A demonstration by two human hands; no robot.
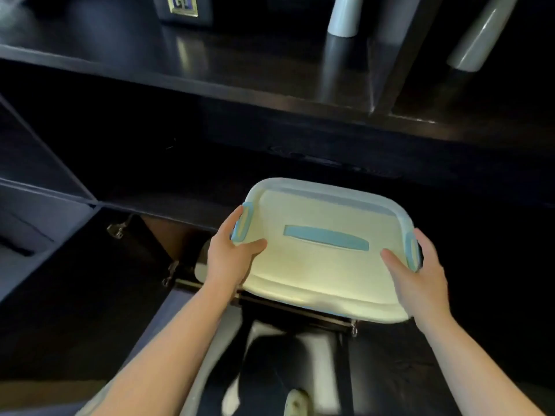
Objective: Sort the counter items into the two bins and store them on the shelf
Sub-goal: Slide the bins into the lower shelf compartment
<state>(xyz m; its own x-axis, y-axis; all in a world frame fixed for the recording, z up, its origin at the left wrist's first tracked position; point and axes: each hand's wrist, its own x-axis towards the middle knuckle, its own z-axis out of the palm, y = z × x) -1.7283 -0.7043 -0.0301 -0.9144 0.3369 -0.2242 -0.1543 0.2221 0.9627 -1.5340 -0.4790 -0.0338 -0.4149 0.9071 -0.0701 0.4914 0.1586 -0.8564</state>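
Gripping a pale rectangular plastic bin with a cream lid [318,265], both hands hold it by its short ends in front of the dark wooden shelf [210,121]. The left hand [231,253] curls around the left end, its thumb lying across the lid beside the blue side latch [242,223]; the right hand [420,274] clasps the opposite end, thumb on the lid, fingers wrapped over the other blue latch [413,253]. A blue bar handle [326,238] sits on the lid between the two thumbs. The bin hangs level with the dark opening beyond the fingertips, apparently about to go in.

Risks from here, as I judge them: the far edge could catch the shelf lip if the bin tilts forward, and fingers around the ends could get pinched against the opening's sides. Pressure on a latch might pop it loose. Above the hands, a white cylindrical vessel [344,16] stands on the upper board, well apart.
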